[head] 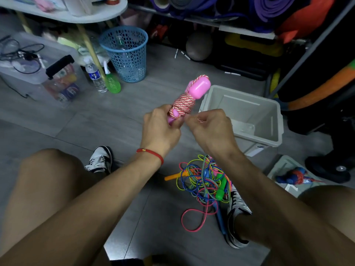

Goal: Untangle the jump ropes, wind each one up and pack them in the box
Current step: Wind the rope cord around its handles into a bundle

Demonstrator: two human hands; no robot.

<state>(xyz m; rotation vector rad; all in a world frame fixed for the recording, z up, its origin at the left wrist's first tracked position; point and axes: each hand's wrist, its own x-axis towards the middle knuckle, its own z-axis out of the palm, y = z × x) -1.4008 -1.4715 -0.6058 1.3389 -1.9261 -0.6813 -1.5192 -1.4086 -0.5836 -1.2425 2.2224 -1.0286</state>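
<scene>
One wound pink rope [184, 103], two hands, one box [247, 112]

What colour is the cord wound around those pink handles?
Pink and white, twisted in stripes, on the cord; the head view shows it.

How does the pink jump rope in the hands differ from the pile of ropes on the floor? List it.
The pink jump rope is wound tightly round its handles; the pile of ropes is loose and tangled. The pink jump rope is held up, the pile lies on the floor. Neither is in the box.
</scene>
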